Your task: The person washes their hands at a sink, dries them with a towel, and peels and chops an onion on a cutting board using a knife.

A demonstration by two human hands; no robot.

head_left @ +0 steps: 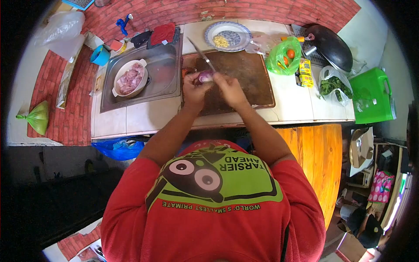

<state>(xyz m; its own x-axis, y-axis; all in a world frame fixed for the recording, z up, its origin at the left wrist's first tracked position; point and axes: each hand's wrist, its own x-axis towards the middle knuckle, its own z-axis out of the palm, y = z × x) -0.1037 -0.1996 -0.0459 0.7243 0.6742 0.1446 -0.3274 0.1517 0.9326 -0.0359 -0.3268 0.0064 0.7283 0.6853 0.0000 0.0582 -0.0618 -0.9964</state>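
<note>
A purple red onion is gripped in my left hand, above the left part of the brown cutting board. A pale patch shows on the onion's side nearest my other hand. My right hand is closed round a knife, whose blade points up and left, away from me. Its fingertips are close to the onion; whether they touch it I cannot tell. Something reddish lies on the board just behind my left hand, mostly hidden. Beyond the board, a blue-rimmed plate holds chopped yellowish pieces.
Left of the board, a white dish of raw meat sits in the steel sink. On the right are a green bag with tomatoes, yellow packets, a bag of leafy greens, a dark wok and a green jug.
</note>
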